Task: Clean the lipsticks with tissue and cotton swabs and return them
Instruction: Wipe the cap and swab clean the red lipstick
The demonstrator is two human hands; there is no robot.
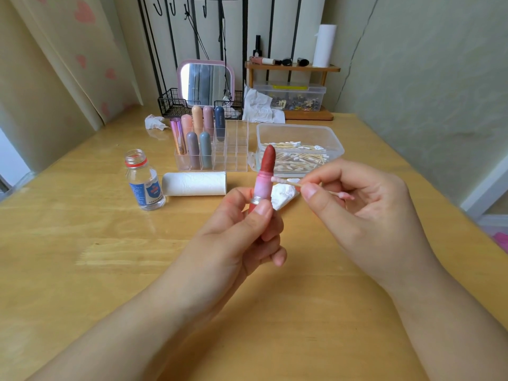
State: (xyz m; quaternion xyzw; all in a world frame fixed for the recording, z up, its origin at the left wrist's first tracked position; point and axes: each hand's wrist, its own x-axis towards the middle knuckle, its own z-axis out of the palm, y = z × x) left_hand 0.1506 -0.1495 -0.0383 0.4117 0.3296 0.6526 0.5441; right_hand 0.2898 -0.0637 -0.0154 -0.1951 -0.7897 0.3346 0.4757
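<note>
The left hand [247, 224] grips an uncapped lipstick [264, 177] upright by its base, above the middle of the worktop [82, 243], with the red bullet wound out. The right hand [365, 204] pinches a cotton swab [291, 183] between thumb and fingers; the swab's far tip touches the pink collar just under the bullet, and both tips are stained pink, so this lipstick looks to be in mid-clean.

Just behind the hands lies a crumpled tissue [284, 193], and to its left a tissue roll [195, 183] lies on its side beside an open bottle [144, 182] of clear liquid. Further toward the far edge stands a clear organiser [233, 149] with seven capped lipsticks [192, 149] in its left cells; its right cells are empty. To its right sits a tub of swabs [298, 145].

Whether the seven are cleaned cannot be told. What seems left: finish wiping this one, cap it (no cap is in sight) and return it to a free cell.
</note>
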